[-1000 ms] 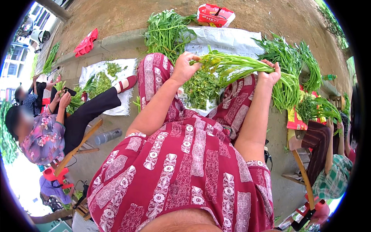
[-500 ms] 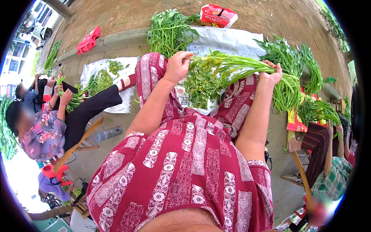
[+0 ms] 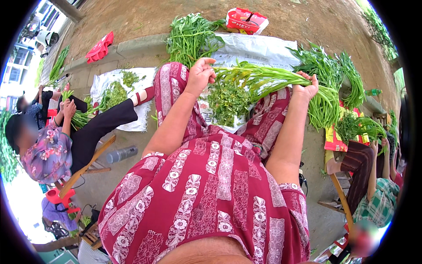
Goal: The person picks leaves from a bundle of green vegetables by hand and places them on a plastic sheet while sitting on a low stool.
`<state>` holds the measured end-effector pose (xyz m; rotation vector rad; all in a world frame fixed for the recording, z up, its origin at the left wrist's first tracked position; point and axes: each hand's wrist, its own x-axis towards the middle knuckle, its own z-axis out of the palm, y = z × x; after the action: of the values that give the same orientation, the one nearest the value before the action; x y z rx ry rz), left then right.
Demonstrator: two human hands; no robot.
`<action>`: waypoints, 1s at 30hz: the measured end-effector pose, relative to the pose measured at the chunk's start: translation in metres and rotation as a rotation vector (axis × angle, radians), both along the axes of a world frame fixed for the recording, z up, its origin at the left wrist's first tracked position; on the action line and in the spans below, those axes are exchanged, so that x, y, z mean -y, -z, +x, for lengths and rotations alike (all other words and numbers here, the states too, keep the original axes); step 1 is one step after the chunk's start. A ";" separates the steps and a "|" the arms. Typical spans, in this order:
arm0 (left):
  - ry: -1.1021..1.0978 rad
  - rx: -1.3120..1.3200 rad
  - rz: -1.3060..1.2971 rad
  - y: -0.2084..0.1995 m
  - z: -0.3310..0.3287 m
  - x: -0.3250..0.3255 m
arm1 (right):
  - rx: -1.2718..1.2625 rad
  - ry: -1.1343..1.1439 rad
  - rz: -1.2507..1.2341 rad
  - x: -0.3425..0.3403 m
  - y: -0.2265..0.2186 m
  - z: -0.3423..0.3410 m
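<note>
My right hand [image 3: 306, 87] is closed round a bunch of long-stemmed leafy greens [image 3: 274, 75]. The bunch lies sideways across the space between my knees, its pale stems drooping past my right hand and its leafy, partly yellowed tips pointing left. By those tips is my left hand [image 3: 201, 75], fingers parted, with nothing plainly held in it. Below the bunch, a heap of loose picked leaves [image 3: 227, 99] rests on a white sheet between my legs.
Piled greens [image 3: 190, 39] lie beyond my left knee, with more greens [image 3: 323, 64] to the far right. A red bag [image 3: 247, 21] sits behind the white sack [image 3: 259, 46]. People with greens sit on both sides. A bottle [image 3: 122, 154] lies at left.
My left hand's fingers have parted from a pinch at the leafy tips, and the hand has shifted slightly left. My right hand keeps its hold on the bunch.
</note>
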<state>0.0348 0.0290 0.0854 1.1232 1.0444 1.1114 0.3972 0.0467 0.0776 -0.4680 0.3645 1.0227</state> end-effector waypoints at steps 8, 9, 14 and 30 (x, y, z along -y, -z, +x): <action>-0.042 0.524 -0.171 0.000 -0.008 -0.005 | -0.009 -0.043 0.038 -0.002 0.006 0.001; -0.051 0.554 -0.172 0.001 -0.008 -0.006 | -0.006 -0.041 0.026 -0.002 0.004 -0.001; -0.192 0.544 -0.153 0.009 -0.014 -0.012 | -0.009 -0.008 0.025 -0.001 0.005 0.004; -0.076 0.216 -0.003 0.002 0.001 0.002 | -0.017 0.000 0.014 0.002 0.000 0.001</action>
<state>0.0357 0.0271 0.0834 0.9440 0.9250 1.2612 0.3984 0.0445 0.0774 -0.4469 0.3721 1.0288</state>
